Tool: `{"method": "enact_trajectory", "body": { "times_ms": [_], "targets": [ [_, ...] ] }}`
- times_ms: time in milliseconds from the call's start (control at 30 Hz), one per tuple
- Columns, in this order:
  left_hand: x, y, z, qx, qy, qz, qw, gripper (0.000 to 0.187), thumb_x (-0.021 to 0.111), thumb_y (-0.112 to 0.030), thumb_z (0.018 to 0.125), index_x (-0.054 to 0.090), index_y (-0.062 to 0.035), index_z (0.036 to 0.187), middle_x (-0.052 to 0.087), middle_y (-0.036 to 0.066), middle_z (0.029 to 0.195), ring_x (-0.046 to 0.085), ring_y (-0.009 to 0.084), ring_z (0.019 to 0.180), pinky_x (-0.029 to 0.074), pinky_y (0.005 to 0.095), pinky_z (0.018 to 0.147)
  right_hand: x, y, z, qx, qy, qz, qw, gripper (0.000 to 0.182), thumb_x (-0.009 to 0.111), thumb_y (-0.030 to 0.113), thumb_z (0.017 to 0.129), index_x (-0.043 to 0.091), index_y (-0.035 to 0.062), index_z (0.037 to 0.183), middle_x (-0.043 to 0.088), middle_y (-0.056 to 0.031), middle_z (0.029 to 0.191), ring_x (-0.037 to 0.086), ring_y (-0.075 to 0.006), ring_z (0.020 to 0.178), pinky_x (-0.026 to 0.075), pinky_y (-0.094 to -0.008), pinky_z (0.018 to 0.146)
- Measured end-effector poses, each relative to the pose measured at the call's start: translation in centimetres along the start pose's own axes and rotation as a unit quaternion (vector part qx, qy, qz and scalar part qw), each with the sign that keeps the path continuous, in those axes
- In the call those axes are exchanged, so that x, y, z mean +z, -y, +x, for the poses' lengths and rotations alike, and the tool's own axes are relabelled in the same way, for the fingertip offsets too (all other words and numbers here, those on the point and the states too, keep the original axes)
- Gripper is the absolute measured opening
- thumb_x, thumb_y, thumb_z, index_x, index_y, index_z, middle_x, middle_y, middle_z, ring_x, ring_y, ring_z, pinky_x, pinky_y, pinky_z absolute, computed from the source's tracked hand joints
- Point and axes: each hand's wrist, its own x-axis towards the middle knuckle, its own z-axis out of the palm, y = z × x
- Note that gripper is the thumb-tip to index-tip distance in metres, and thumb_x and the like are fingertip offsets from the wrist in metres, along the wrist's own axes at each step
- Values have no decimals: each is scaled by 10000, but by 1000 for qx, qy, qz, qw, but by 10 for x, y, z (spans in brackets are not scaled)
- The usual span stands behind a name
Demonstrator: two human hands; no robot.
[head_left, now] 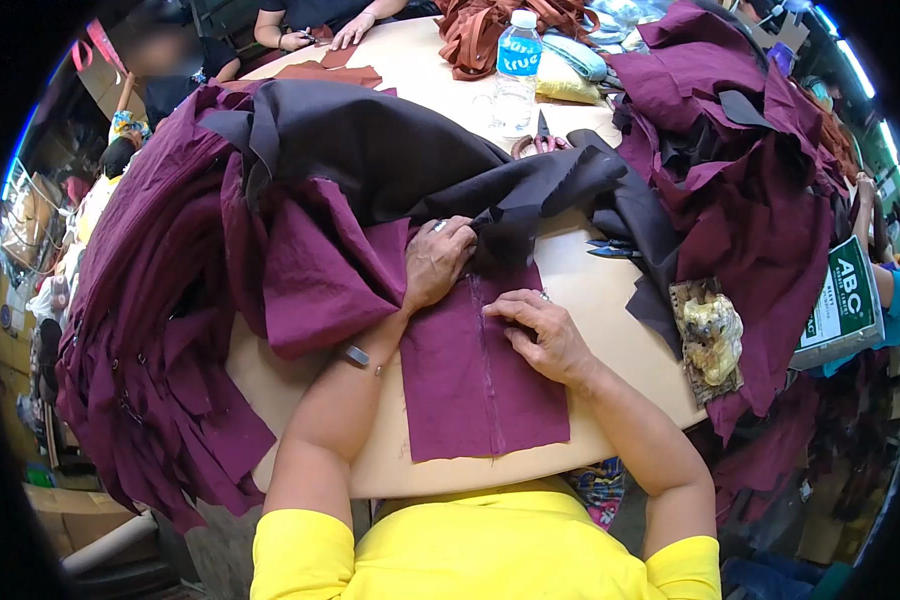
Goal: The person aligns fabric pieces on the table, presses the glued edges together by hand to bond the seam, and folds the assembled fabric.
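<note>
A maroon fabric panel (450, 390) lies flat before me, a pale-marked seam running down its middle. My left hand (438, 262), with a ring on one finger, is closed at the panel's upper end, its fingers pressed together on the cloth beside the seam. My right hand (545, 335) rests on the panel's right half; its bent fingertips touch the seam, and the thumb is apart from them. Dark fabric (370, 140) is bunched just beyond the left hand. A folded maroon piece (330, 270) lies against my left wrist.
A large stack of maroon fabric (150, 280) drapes over the table's left side, another heap (740, 190) over the right. Scissors (542, 140) lie by a water bottle (517, 85). Dark-bladed snips (613, 249) and a yellowish lump (710, 335) sit rightward. Co-workers sit beyond the table (660, 385).
</note>
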Motion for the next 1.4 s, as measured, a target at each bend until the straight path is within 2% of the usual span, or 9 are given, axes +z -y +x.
{"method": "enact_trajectory", "body": {
  "times_ms": [233, 333, 533, 567, 833, 967, 1133, 1333, 1400],
  "targets": [
    [2, 0, 1, -5, -11, 0, 1000, 102, 585, -79, 794, 545, -52, 884, 574, 109, 1021, 562, 304, 915, 429, 396, 812, 0, -1, -1, 30, -6, 22, 999, 332, 556, -73, 722, 626, 49, 1022, 597, -123, 1020, 595, -286, 937, 492, -338, 824],
    [0, -2, 0, -8, -7, 3, 1000, 100, 588, -82, 795, 545, -54, 880, 574, 106, 1018, 562, 304, 911, 433, 393, 803, 0, -2, -1, 20, -9, 11, 1000, 353, 567, -99, 720, 624, 40, 1039, 587, -115, 1012, 595, -240, 920, 483, -298, 797],
    [0, -2, 0, -8, -16, 2, 1000, 97, 591, -90, 801, 549, -58, 882, 575, 107, 1029, 560, 320, 896, 441, 397, 792, -1, -3, -1, -6, -21, -37, 999, 357, 582, -75, 719, 628, 39, 1054, 595, -131, 1021, 592, -280, 932, 473, -322, 830],
    [0, -1, 0, -11, -12, -2, 1000, 96, 590, -92, 801, 550, -59, 882, 575, 106, 1033, 559, 323, 896, 441, 399, 791, 1, -3, -1, 9, -35, -14, 999, 335, 542, -62, 718, 635, 43, 1022, 603, -138, 1008, 587, -300, 936, 462, -355, 843],
    [1, 1, 0, -11, -9, -7, 1000, 90, 573, -90, 813, 543, -62, 894, 569, 102, 1011, 561, 312, 898, 437, 400, 785, -1, -1, 2, 90, -57, 42, 993, 327, 524, -65, 722, 657, 49, 999, 591, -112, 984, 574, -290, 895, 466, -327, 820],
    [6, 5, 1, 22, -39, -10, 999, 76, 590, -115, 800, 545, -80, 851, 562, 66, 911, 565, 279, 812, 423, 378, 739, 1, -5, 0, 54, 28, -17, 998, 327, 525, -32, 710, 683, 102, 963, 574, -73, 946, 531, -248, 891, 411, -348, 837],
    [2, 3, 0, -6, 0, -6, 1000, 72, 556, -90, 827, 540, -57, 889, 572, 100, 986, 572, 308, 885, 433, 399, 776, 9, 5, -1, 37, 54, -112, 992, 313, 546, 9, 709, 711, 159, 929, 564, -39, 946, 499, -218, 892, 340, -358, 837],
    [5, 6, 0, 10, -21, -10, 1000, 88, 557, -119, 838, 539, -58, 900, 568, 92, 980, 573, 303, 882, 436, 393, 775, 1, 17, -28, 15, 134, -99, 986, 346, 555, -19, 694, 713, 166, 939, 571, -39, 947, 506, -214, 883, 335, -353, 831],
    [5, 7, 0, 2, -21, 1, 1000, 91, 561, -122, 836, 539, -61, 900, 565, 86, 973, 572, 301, 875, 435, 391, 768, 3, 20, -33, 10, 118, -87, 989, 364, 552, -38, 689, 705, 148, 962, 568, -48, 932, 507, -205, 855, 333, -336, 828]
  ]
}}
